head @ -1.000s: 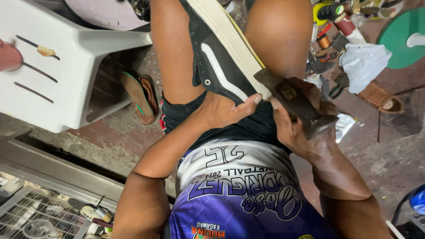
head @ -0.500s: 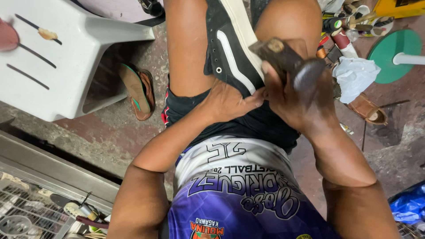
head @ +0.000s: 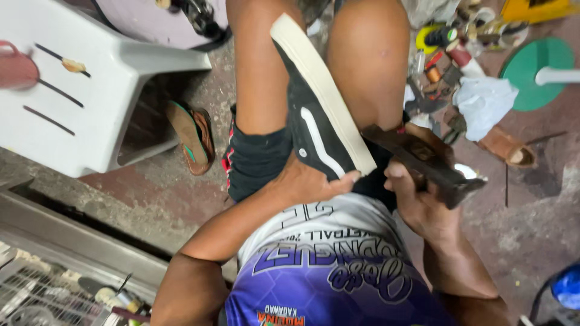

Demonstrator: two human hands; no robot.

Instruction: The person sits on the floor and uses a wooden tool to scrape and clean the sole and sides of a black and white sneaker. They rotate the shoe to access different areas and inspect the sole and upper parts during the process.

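A black sneaker with a white stripe and a cream sole lies between my thighs, sole turned to the right. My left hand grips its heel end from below. My right hand is wrapped around the head of a dark, rusty hammer. One end of the hammer head rests close against the sole's edge near the heel; the other end points right, past my knee.
A white plastic stool stands at the left with a brown flip-flop beside it. On the floor at right lie thread spools and tools, a white rag, a green disc and a brown shoe. A wire rack is at bottom left.
The hammer was lifted half a second ago and has come back down against the sole near the heel. The shoe now lies lower and more upright between my thighs.
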